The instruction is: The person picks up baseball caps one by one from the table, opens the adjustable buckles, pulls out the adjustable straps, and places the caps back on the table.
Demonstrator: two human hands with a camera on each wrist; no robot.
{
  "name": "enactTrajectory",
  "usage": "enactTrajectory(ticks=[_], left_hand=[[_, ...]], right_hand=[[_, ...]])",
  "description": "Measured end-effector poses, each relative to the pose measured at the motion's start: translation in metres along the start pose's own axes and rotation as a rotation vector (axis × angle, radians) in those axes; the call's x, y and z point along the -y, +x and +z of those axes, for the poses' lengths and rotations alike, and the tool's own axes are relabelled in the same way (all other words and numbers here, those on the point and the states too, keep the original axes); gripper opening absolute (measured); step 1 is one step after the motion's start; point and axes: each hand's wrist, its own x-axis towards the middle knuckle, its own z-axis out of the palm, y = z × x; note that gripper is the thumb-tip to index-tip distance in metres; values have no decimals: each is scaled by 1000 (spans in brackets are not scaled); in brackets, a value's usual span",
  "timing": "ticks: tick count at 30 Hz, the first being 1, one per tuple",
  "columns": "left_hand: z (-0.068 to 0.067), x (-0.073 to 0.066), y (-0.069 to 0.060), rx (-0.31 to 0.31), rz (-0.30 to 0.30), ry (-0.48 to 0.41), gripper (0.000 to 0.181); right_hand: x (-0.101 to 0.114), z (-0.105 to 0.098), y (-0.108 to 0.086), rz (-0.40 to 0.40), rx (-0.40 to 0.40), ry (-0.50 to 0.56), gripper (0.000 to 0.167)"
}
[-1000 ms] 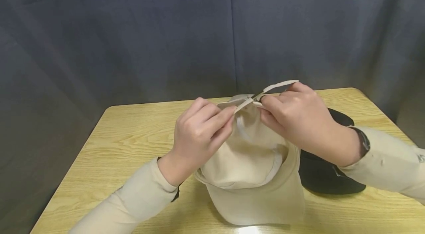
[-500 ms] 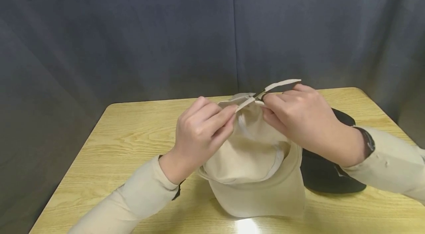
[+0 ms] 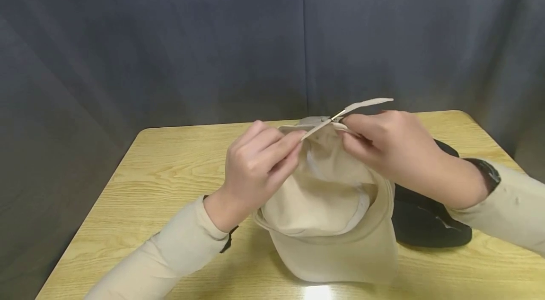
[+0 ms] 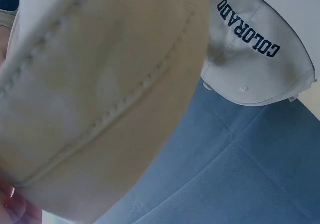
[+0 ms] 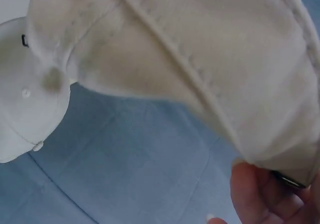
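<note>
A beige baseball cap [image 3: 315,207] is turned with its inside facing up, its brim pointing toward me. My left hand [image 3: 257,167] pinches one section of the cap's back strap [image 3: 317,129] between thumb and finger. On the other side, my right hand [image 3: 400,153] grips the cap's back edge beside a small buckle [image 5: 290,180]. The strap runs through there, its loose end [image 3: 370,102] sticking out over the right hand. Beige stitched fabric [image 4: 115,93] fills much of the left wrist view, and a beige crown with dark "COLORADO" lettering [image 4: 247,28] shows behind it.
Partly hidden under the right forearm, a black cap [image 3: 430,224] lies on the wooden table [image 3: 170,172]. A dark grey-blue curtain [image 3: 213,54] hangs behind the table's far edge.
The right hand has shifted slightly right and curled more, while the strap's loose end has moved a little right and up. More metal shows along the strap. The left hand keeps its pinch.
</note>
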Motion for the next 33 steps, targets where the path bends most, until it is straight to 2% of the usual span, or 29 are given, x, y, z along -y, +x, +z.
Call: enactTrajectory(ticks=[3, 8, 13, 17, 21, 27, 33], left_hand=[[0, -1, 1, 6, -16, -8, 16], [1, -5, 5, 68, -41, 22, 19], [3, -5, 10, 120, -55, 61, 17], [4, -4, 12, 129, -47, 69, 16], [3, -3, 11, 122, -24, 66, 19], [1, -1, 7, 94, -32, -4, 17], [0, 1, 3, 59, -36, -25, 14]], right_hand=[[-1, 1, 0, -62, -27, -56, 23], [-1, 5, -1, -186, -73, -196, 23], [2, 7, 1, -231, -108, -230, 20], [5, 8, 2, -233, -115, -217, 20], [8, 8, 4, -188, -65, -166, 19], [7, 7, 5, -122, -24, -82, 19], [4, 3, 4, -141, -24, -69, 20]])
